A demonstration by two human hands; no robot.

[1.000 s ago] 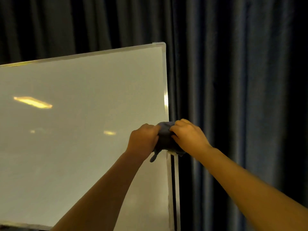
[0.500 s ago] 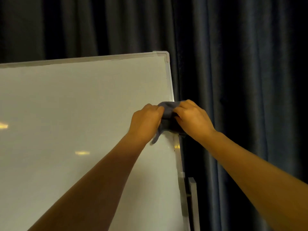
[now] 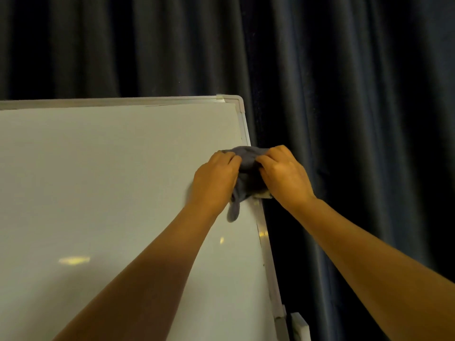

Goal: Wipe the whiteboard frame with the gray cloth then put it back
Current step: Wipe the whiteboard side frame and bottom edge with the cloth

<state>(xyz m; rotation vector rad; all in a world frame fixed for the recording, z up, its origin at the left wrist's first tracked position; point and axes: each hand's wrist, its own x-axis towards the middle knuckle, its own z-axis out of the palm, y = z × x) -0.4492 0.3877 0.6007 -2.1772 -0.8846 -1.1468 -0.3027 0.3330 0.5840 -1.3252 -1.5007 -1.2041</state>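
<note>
A whiteboard with a pale metal frame [image 3: 242, 124] fills the left half of the head view. Its right edge runs down from the top right corner. The gray cloth [image 3: 247, 166] is wrapped over that right edge, a little below the corner, with a loose tail hanging down over the board face. My left hand [image 3: 215, 179] grips the cloth on the board side. My right hand [image 3: 284, 177] grips it on the outer side of the frame. The stretch of frame under the cloth is hidden.
Dark pleated curtains [image 3: 357, 119] hang close behind and to the right of the board. A white bracket or stand part [image 3: 299, 324] sticks out beside the frame near the bottom right. Ceiling lights reflect on the board face [image 3: 73, 260].
Both hands have slid the cloth up the right edge of the frame toward the top corner. The camera has tilted, so the corner sits lower in view.
</note>
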